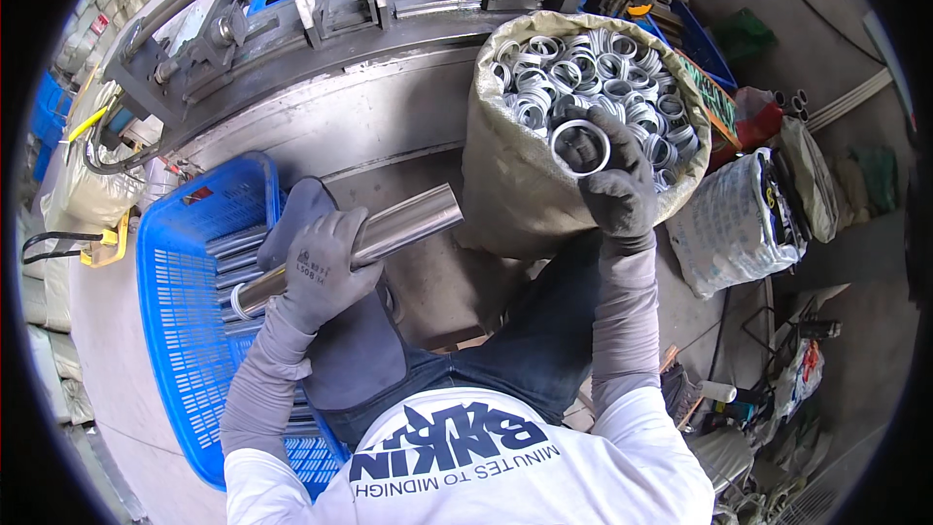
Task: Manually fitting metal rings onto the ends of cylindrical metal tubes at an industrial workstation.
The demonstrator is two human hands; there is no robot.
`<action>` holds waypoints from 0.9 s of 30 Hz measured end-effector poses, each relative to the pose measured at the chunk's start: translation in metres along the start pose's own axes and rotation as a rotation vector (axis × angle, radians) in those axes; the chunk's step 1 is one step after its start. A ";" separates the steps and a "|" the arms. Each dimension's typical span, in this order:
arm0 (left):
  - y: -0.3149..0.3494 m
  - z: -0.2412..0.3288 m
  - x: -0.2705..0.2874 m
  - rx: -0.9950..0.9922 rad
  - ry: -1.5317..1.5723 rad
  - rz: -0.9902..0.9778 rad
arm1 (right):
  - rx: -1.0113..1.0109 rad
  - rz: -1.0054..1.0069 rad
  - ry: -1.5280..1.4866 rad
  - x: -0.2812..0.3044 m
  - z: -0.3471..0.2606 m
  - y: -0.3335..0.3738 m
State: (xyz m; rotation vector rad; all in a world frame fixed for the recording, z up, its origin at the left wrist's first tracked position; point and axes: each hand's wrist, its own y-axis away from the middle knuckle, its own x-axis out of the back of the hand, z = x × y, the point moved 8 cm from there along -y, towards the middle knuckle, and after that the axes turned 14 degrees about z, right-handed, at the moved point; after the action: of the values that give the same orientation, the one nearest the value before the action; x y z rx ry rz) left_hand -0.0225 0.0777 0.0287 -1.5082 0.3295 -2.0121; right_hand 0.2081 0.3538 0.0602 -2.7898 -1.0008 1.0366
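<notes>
My left hand, in a grey glove, is wrapped round a shiny metal tube. The tube slants across my left thigh, its far end raised to the right. Around its lower end sits a white ring. My gloved right hand grips another pale ring between thumb and fingers, above the near side of a large sack. The sack is filled with many loose, similar grey-white rings. Beneath the tube, a dark grey pad covers my left thigh.
A blue plastic basket with several metal tubes stands at my left. Across the front runs a metal workbench with clamps and fixtures. Right of the sack are a white woven bag and a blue bin.
</notes>
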 end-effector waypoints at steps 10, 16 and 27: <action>0.000 0.005 0.009 0.009 0.024 0.014 | -0.263 -0.224 0.547 -0.031 0.078 0.029; -0.001 0.011 0.002 -0.042 0.021 -0.003 | -0.292 -0.031 0.393 -0.061 0.139 0.052; 0.005 0.008 -0.008 -0.036 -0.049 -0.065 | 0.303 0.148 0.814 -0.074 0.136 0.052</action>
State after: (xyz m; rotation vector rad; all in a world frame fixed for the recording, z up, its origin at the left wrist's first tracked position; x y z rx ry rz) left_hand -0.0119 0.0796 0.0223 -1.6065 0.3023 -2.0258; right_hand 0.1149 0.2419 -0.0137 -2.6276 -0.4833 -0.0124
